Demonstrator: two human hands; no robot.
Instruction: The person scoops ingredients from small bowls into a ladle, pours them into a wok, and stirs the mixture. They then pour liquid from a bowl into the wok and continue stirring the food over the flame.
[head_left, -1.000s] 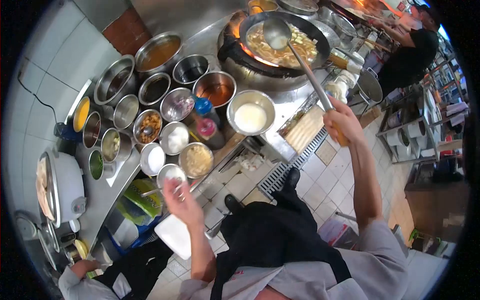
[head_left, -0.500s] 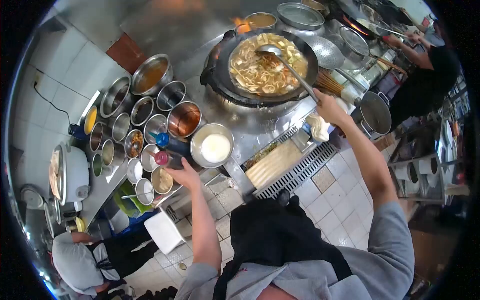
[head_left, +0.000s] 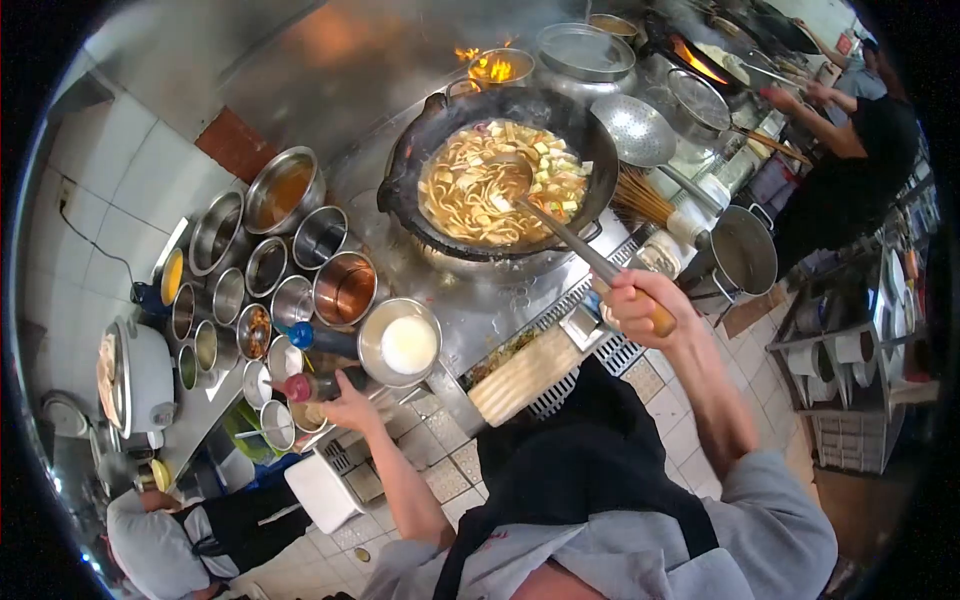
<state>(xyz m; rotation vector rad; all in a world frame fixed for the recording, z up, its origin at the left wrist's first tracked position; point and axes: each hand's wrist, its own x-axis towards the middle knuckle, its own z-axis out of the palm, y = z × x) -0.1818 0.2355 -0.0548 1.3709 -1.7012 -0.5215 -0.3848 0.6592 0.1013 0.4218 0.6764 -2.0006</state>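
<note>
My right hand (head_left: 642,305) is closed round the wooden-ended handle of a ladle (head_left: 570,235). The ladle's bowl dips into noodles in broth with pale cubes (head_left: 490,190), which fill the middle of a black wok (head_left: 400,165). Down at the left, my left hand (head_left: 350,408) is wrapped round a dark squeeze bottle (head_left: 332,385) with a red cap, tilted over the small pots. A second bottle with a blue cap (head_left: 300,335) lies just beyond it. Close by is a pan of white liquid (head_left: 409,344).
Several metal pots of seasonings (head_left: 345,288) crowd the left counter beside a rice cooker (head_left: 148,370). Flames (head_left: 492,68) rise behind the wok. A perforated skimmer (head_left: 633,130) and a deep pot (head_left: 744,250) stand right. Other people work at far right (head_left: 850,160) and lower left (head_left: 150,540).
My right hand has come back toward my body, and the ladle's bowl has sunk from above the food into the broth. The red-capped bottle is now tilted further over in my left hand.
</note>
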